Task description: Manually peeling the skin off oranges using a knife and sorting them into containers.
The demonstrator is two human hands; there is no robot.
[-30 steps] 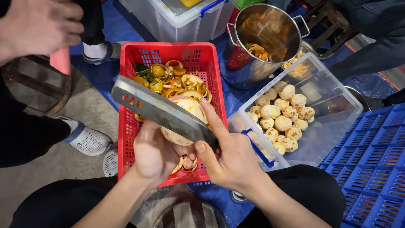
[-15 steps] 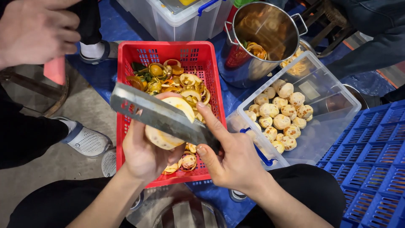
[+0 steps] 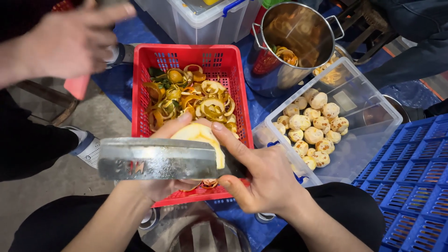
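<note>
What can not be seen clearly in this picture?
- Head view: the knife blade hides the left hand and most of the fruit.
- The right hand covers the knife's handle.
- The top edge cuts off the white tub.
- Another person's hand is blurred.

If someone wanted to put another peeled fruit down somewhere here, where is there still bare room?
The clear tub has bare floor on its right side, past the peeled fruits. The red basket is crowded with peels, bare only along its far wall. The steel pot is mostly bare inside.
</note>
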